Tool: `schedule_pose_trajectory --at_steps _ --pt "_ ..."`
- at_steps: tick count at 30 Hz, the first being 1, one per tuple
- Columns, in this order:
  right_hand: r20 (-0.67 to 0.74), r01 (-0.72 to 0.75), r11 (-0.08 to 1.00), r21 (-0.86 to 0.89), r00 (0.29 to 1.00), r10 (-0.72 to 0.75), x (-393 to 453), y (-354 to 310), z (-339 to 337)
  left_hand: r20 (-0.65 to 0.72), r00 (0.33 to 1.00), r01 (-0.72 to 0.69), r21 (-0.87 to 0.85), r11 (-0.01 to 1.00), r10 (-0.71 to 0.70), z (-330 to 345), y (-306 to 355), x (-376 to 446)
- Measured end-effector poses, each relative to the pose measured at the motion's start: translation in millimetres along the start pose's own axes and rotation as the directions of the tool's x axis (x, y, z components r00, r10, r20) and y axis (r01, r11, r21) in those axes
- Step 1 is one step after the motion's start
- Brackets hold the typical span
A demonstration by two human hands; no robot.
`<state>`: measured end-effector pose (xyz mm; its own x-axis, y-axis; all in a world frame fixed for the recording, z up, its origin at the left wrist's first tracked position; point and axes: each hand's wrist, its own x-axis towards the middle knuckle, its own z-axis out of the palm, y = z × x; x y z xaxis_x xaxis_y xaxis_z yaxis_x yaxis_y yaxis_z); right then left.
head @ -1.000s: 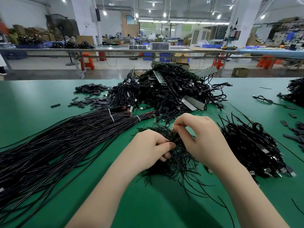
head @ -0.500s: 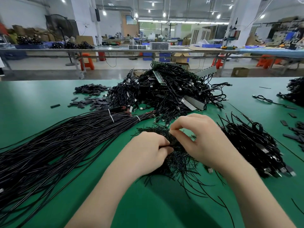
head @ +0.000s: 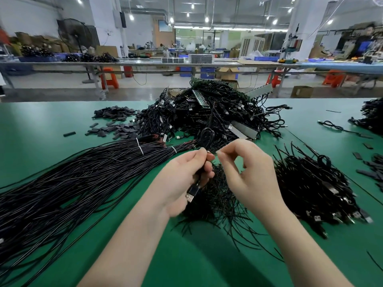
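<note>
My left hand (head: 182,179) grips a black USB cable (head: 207,137); the cable loops above the fingers and its metal plug (head: 191,194) hangs below the palm. My right hand (head: 246,172) is just right of it, thumb and forefinger pinched at the cable's thin end near the left fingertips. Both hands hover above a small heap of short black wire ties (head: 219,201) on the green table (head: 41,129).
A long bundle of black wires (head: 72,183) fans out to the left. A big tangle of cables and circuit strips (head: 207,114) lies behind. Finished coiled cables (head: 317,187) pile on the right; black sleeve pieces (head: 116,121) lie at back left.
Both hands have risen from the tie heap. My left hand now holds a USB cable up, with its loop and plug showing, and the right fingers have moved to its end.
</note>
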<state>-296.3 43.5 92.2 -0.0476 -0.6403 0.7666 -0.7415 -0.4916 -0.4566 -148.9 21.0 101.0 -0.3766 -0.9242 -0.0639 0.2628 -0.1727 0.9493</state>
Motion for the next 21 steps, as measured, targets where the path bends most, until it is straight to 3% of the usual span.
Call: schedule_pose_trajectory --at_steps 4,7,10,13,15,17,19,21 --pt "0.027 0.213 0.929 -0.304 0.976 -0.216 -2 0 -1 -0.092 0.985 -0.124 0.219 0.968 0.147 6 -7 0" --pt "0.044 0.211 0.909 -0.358 0.977 -0.209 -2 0 -1 -0.108 0.986 -0.108 0.193 0.975 0.130 7 -7 0" --pt "0.043 0.134 0.968 -0.211 0.991 -0.128 -3 -1 0 -0.107 0.978 -0.155 0.194 0.969 0.178 4 -4 -1" --pt "0.068 -0.100 0.983 0.153 0.994 0.091 -3 -6 1 -0.098 0.966 -0.208 0.255 0.944 0.239 3 -3 -2" --pt "0.166 -0.369 0.823 0.432 0.929 0.329 -1 -10 3 -0.080 0.941 -0.276 0.381 0.882 0.329 1 -2 -3" --pt "0.409 -0.656 0.518 0.550 0.751 0.518 1 -8 0 -0.018 0.895 -0.369 0.528 0.765 0.445 -2 2 -5" --pt "0.677 -0.832 0.252 0.495 0.551 0.488 2 -6 -2 0.056 0.862 -0.423 0.627 0.655 0.503 -5 5 -6" --pt "0.820 -0.894 0.023 0.448 0.422 0.386 1 -5 -3 0.097 0.859 -0.438 0.648 0.623 0.503 -8 5 -5"
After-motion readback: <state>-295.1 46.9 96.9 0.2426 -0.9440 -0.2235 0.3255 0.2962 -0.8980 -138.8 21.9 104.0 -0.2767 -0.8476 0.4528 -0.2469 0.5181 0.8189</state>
